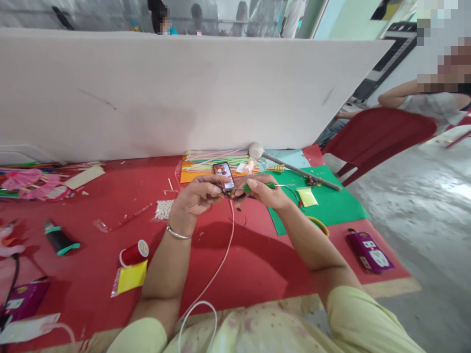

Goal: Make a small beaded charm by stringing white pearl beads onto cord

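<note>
My left hand (196, 196) and my right hand (265, 192) meet above the red table (257, 260). Between their fingertips sits a small dark beaded piece (232, 195), pinched by the left fingers. My right hand grips a green-handled needle tool (270, 186) whose thin metal tip points right. A phone (223, 175) with a lit screen lies just behind the hands. A white cord (221, 264) runs from the hands down toward my body. A silver bangle is on my left wrist.
A red thread spool (134, 253), a yellow packet (131, 277), a black tube (59, 239) and a bag of white beads (164, 209) lie left. Green paper (331, 203), straws (217, 159), a ball-tipped stick (294, 169) and a purple box (370, 251) lie right. A white board backs the table; a person sits on a red chair (375, 135).
</note>
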A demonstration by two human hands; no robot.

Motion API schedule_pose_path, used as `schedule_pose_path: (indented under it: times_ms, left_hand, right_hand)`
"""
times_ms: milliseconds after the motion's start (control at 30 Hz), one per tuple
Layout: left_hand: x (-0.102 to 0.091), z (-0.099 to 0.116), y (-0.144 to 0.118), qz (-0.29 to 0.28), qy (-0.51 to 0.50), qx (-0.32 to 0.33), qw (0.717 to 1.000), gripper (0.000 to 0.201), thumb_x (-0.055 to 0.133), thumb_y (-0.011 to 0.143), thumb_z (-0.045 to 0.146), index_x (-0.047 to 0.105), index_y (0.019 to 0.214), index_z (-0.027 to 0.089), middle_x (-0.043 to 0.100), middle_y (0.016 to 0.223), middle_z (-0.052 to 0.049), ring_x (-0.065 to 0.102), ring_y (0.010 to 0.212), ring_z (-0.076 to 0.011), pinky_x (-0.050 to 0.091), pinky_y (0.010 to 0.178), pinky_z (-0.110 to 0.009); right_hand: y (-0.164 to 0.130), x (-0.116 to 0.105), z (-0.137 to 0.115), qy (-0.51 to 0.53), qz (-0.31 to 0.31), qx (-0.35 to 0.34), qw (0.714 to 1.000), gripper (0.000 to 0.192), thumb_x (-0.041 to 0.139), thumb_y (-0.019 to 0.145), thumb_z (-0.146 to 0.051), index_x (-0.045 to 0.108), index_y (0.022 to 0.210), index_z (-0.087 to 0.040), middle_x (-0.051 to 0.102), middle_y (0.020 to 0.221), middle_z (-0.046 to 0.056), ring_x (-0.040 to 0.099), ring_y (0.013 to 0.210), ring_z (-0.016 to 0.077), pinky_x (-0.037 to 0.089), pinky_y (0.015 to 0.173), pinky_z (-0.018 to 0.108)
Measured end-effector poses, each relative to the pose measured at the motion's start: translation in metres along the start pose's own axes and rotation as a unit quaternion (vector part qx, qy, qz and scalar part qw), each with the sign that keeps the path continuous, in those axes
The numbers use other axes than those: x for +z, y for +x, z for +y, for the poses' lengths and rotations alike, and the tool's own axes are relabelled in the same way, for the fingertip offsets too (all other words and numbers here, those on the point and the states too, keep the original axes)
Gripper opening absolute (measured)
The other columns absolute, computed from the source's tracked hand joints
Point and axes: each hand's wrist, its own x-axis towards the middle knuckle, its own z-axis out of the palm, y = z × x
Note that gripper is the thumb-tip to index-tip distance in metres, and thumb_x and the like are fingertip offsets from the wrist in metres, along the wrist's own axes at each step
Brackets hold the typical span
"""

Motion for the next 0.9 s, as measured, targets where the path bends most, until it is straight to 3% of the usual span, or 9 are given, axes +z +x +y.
schedule_pose_path:
  times_ms: [100,200,333,500,700,833,900]
  left_hand:
    - [0.014,-0.007,0.001,0.063,0.045,0.091,0.993,0.029,0.082,0.056,0.014,0.082,0.085,0.015,0.068,0.064,-0.004,0.050,0.050,-0.0078,0.035,0.045,-0.020]
    - [0.024,-0.012,0.001,0.104,0.090,0.166,0.976,0.025,0.084,0.061,0.018,0.081,0.086,0.016,0.069,0.065,-0.002,0.051,0.050,-0.0085,0.039,0.047,-0.022]
    - [0.022,-0.011,0.002,0.117,0.102,0.169,0.973,0.024,0.087,0.062,0.025,0.081,0.083,0.016,0.069,0.067,-0.003,0.048,0.050,-0.0067,0.034,0.045,-0.021]
    - [0.017,-0.009,0.004,0.142,0.076,0.145,0.976,0.023,0.087,0.066,0.034,0.077,0.072,0.014,0.058,0.055,0.000,0.041,0.047,-0.0043,0.021,0.041,-0.018]
    - [0.016,-0.011,0.006,0.157,0.034,0.120,0.980,0.021,0.087,0.063,0.029,0.074,0.068,0.014,0.056,0.056,0.002,0.041,0.046,-0.0033,0.020,0.040,-0.017]
    - [0.015,-0.011,0.006,0.174,0.071,0.158,0.969,0.017,0.086,0.066,0.029,0.076,0.071,0.015,0.054,0.055,0.003,0.040,0.046,-0.0036,0.023,0.042,-0.018]
    - [0.015,-0.011,0.006,0.180,0.086,0.170,0.965,0.016,0.086,0.067,0.030,0.076,0.069,0.016,0.052,0.052,0.003,0.038,0.046,-0.0041,0.022,0.042,-0.019]
  right_hand:
    - [0.006,0.010,0.022,0.065,0.035,0.047,0.996,0.051,0.058,0.093,-0.065,0.072,0.095,-0.016,0.072,0.088,0.007,0.072,0.067,0.0164,0.064,0.065,0.033]
    - [0.014,0.020,0.035,0.052,0.096,0.039,0.993,0.060,0.051,0.090,-0.075,0.069,0.090,-0.017,0.068,0.074,0.004,0.067,0.060,0.0138,0.060,0.057,0.026]
    - [0.020,0.026,0.032,-0.017,0.186,0.008,0.982,0.065,0.045,0.089,-0.079,0.067,0.084,-0.018,0.062,0.064,0.000,0.061,0.055,0.0113,0.053,0.054,0.022]
    - [0.021,0.027,0.018,-0.062,0.164,0.003,0.984,0.063,0.048,0.091,-0.075,0.067,0.080,-0.017,0.058,0.060,-0.001,0.057,0.053,0.0098,0.049,0.053,0.022]
    - [0.016,0.021,0.006,-0.051,0.075,0.028,0.995,0.042,0.076,0.082,-0.056,0.068,0.083,-0.015,0.063,0.071,0.000,0.059,0.058,0.0097,0.053,0.054,0.021]
    - [0.019,0.020,0.007,-0.008,0.111,0.006,0.994,0.037,0.080,0.080,-0.050,0.068,0.080,-0.015,0.069,0.096,0.006,0.065,0.070,0.0116,0.058,0.056,0.022]
    - [0.023,0.021,0.012,0.029,0.145,0.013,0.989,0.038,0.078,0.081,-0.052,0.068,0.079,-0.015,0.069,0.098,0.006,0.067,0.072,0.0125,0.061,0.058,0.024]
